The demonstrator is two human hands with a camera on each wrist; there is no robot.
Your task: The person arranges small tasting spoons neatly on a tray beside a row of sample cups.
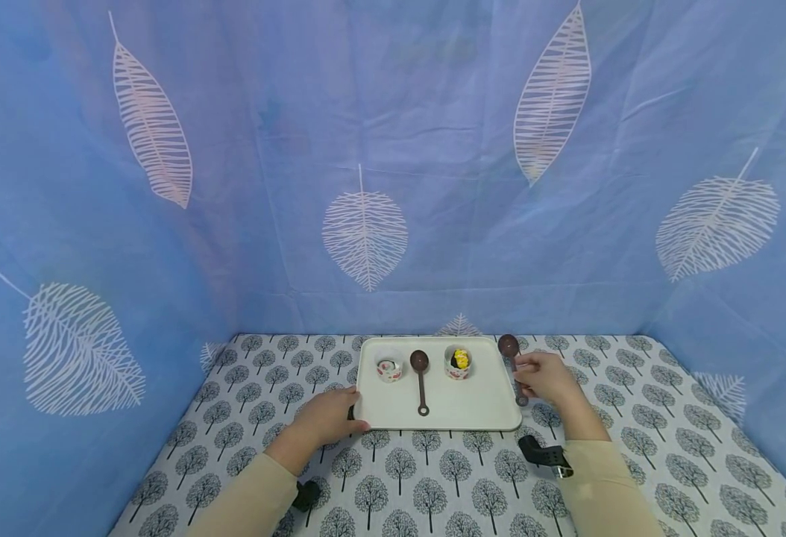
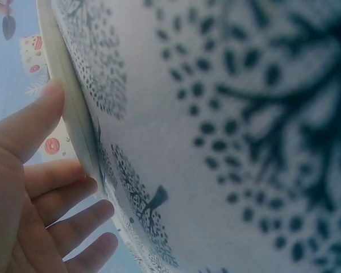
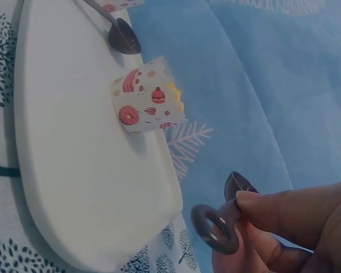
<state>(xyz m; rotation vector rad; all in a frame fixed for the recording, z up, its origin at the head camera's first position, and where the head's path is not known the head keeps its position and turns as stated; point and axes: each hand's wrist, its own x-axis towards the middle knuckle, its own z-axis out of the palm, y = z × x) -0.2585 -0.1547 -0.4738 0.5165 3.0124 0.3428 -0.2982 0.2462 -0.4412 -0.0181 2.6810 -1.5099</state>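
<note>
My right hand (image 1: 546, 379) pinches the handle of a brown spoon (image 1: 508, 345) between thumb and fingers, just off the tray's right side. The ring at the handle's end points down toward me in the head view, its bowl away. At the near left corner of a white tray (image 1: 386, 410), my left hand (image 1: 326, 416) rests with thumb and index finger against the rim, the other fingers loosely extended. Another brown spoon (image 1: 422, 384) lies mid-tray. Left of it stands a patterned paper cup (image 1: 389, 371); to its right, a similar cup (image 3: 148, 102) holds yellow and dark pieces (image 1: 460, 359).
A table cloth (image 1: 453, 477) printed with trees lies under the tray. Behind and at both sides hangs a blue curtain (image 1: 447, 224) with white leaf prints. Dark wrist devices (image 1: 544, 453) sit on both forearms.
</note>
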